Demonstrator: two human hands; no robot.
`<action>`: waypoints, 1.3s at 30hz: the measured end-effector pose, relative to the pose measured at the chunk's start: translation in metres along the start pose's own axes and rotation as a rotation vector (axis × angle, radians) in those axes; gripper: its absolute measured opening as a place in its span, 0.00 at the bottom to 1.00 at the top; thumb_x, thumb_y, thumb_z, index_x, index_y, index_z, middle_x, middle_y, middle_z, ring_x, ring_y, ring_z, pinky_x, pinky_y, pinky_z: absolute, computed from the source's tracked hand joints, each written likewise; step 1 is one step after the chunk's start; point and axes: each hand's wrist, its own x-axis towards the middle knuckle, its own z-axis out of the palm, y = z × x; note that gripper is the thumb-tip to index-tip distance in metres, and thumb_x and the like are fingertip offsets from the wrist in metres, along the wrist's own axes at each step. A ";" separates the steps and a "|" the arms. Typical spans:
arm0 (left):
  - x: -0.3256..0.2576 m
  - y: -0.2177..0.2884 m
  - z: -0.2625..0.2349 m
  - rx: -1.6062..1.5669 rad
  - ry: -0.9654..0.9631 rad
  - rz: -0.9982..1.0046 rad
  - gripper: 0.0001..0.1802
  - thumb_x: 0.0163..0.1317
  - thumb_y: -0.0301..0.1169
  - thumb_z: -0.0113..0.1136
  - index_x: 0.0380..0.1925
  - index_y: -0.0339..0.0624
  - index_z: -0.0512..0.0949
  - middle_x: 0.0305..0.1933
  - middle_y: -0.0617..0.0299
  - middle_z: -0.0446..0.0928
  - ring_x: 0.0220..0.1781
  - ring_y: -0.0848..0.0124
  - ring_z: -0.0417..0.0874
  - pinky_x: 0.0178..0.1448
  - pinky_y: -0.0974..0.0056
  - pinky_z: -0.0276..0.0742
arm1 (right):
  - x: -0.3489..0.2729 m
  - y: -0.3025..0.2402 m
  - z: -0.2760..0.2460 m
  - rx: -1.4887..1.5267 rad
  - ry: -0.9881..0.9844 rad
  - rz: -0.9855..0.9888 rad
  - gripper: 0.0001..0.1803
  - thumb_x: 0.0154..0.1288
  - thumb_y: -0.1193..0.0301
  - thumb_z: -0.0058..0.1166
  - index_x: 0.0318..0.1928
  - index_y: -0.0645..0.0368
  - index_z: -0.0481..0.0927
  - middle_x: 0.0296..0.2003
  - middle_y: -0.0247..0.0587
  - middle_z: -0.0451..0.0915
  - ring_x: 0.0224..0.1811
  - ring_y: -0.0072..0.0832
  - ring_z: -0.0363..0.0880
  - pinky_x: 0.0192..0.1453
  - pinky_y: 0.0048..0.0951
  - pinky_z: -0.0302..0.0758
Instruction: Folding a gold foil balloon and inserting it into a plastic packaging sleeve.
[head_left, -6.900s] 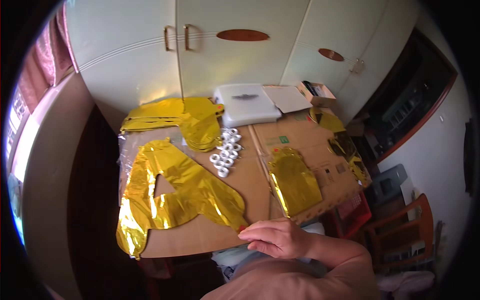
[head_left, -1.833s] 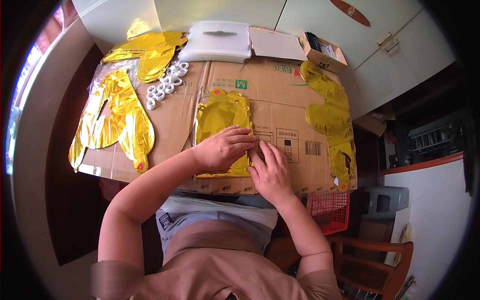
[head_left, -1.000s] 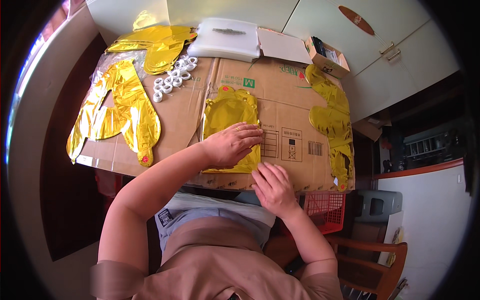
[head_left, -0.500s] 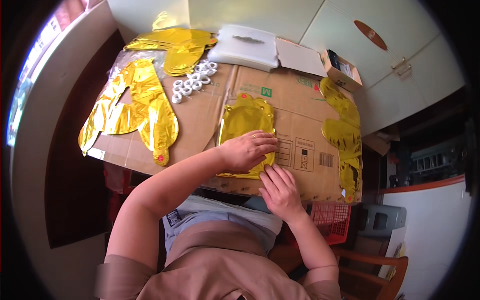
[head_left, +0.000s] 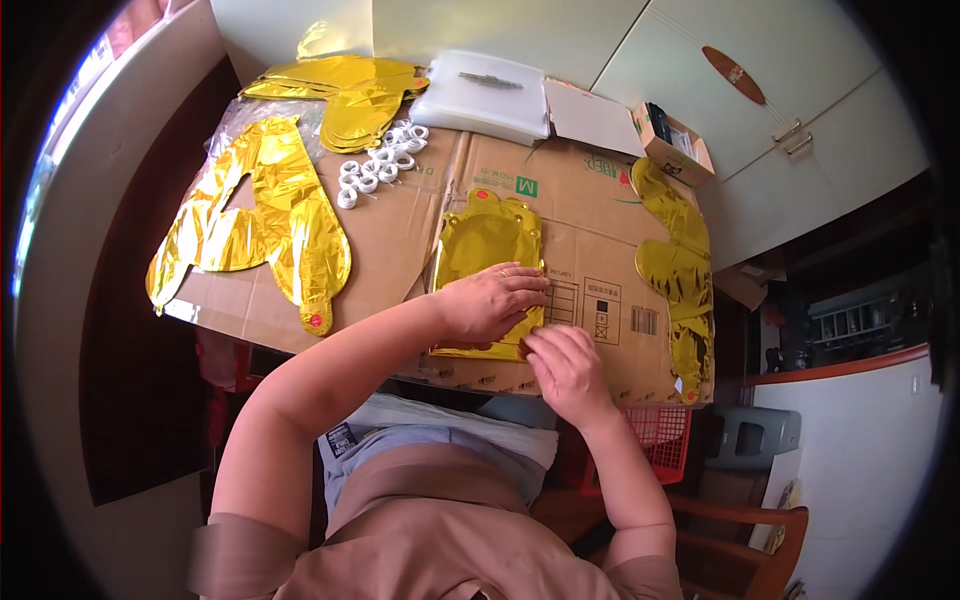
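A gold foil balloon, folded into a flat rectangle, lies in front of me on cardboard. Across its lower right part rests my left hand, fingers stretched out flat on the foil. At the near right corner, my right hand has its fingers bent together on the foil's edge; the exact fingertip contact is partly hidden. Left of my arm a letter-shaped gold foil balloon is spread flat. Another gold foil balloon lies along the right edge. More gold foil balloons are stacked at the far left.
Several white ribbon rolls sit beside the stack. A translucent plastic box and a small open carton stand at the back of the cardboard-covered table. Below the right edge are a red basket and a wooden chair.
My right hand's fingers have curled in from a flatter pose at the foil's near corner. My left hand stays on the foil. The whole view has shifted slightly.
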 end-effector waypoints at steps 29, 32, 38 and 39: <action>-0.001 0.003 0.003 0.048 0.055 -0.024 0.23 0.64 0.27 0.60 0.60 0.37 0.75 0.70 0.43 0.70 0.72 0.46 0.70 0.75 0.49 0.67 | -0.005 -0.041 0.010 -0.080 -0.044 -0.081 0.26 0.62 0.67 0.64 0.59 0.63 0.78 0.58 0.51 0.77 0.63 0.44 0.74 0.71 0.48 0.67; -0.002 0.005 -0.001 -0.103 0.098 -0.060 0.19 0.65 0.26 0.60 0.56 0.39 0.79 0.67 0.46 0.73 0.68 0.47 0.74 0.70 0.51 0.73 | -0.006 -0.049 0.025 -0.051 -0.040 -0.043 0.28 0.62 0.64 0.65 0.60 0.62 0.78 0.59 0.54 0.75 0.63 0.48 0.72 0.71 0.51 0.67; -0.009 0.021 -0.028 0.080 0.253 0.043 0.17 0.62 0.24 0.62 0.52 0.40 0.81 0.60 0.51 0.78 0.65 0.50 0.77 0.68 0.51 0.74 | -0.009 -0.051 0.034 -0.091 -0.075 -0.047 0.28 0.61 0.63 0.65 0.60 0.61 0.78 0.58 0.53 0.75 0.63 0.48 0.71 0.69 0.52 0.67; -0.014 0.026 -0.033 0.141 0.256 0.052 0.17 0.62 0.24 0.62 0.52 0.41 0.81 0.59 0.51 0.78 0.65 0.51 0.77 0.68 0.50 0.74 | -0.008 -0.051 0.033 -0.086 -0.076 -0.044 0.28 0.61 0.63 0.65 0.60 0.61 0.78 0.58 0.53 0.75 0.63 0.48 0.71 0.69 0.52 0.67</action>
